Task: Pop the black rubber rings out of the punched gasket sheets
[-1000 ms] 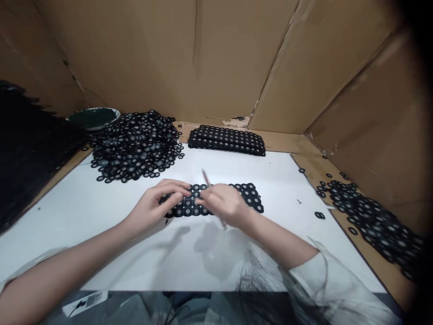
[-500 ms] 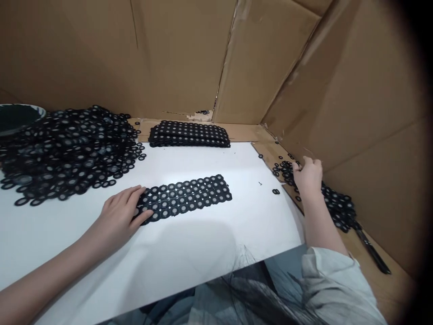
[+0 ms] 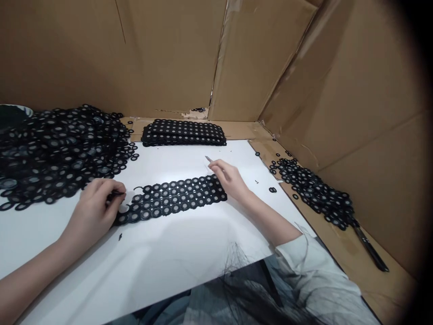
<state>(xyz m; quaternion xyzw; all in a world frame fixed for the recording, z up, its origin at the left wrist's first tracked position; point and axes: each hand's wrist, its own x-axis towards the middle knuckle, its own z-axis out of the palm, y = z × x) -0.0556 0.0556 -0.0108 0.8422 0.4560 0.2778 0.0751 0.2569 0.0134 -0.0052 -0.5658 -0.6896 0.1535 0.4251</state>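
A sheet of joined black rings (image 3: 182, 197) with pale centres lies on the white board (image 3: 203, 253). At its left end, my left hand (image 3: 98, 205) is closed, pinching a small bunch of black rings (image 3: 117, 195) between thumb and fingers. Beside those fingertips, a thin black curl (image 3: 138, 188) sticks out from the sheet's uneven edge. My right hand (image 3: 232, 180) is closed around a thin pointed tool (image 3: 208, 159), whose pale tip points up and left. That hand is over the sheet's right end; the tool's kind cannot be made out.
At the left rises a big heap of loose rings (image 3: 64, 153), with a bowl (image 3: 15, 115) behind it. A stack of ring sheets (image 3: 184, 133) lies at the back. On the right, a smaller ring pile (image 3: 314, 192) and a black-handled knife (image 3: 372, 250) lie beside the cardboard wall (image 3: 365, 135).
My right hand has come from the right-hand pile to the sheet, now with a pointed tool in it. My left hand has moved left and turned, pinching rings off the sheet's end.
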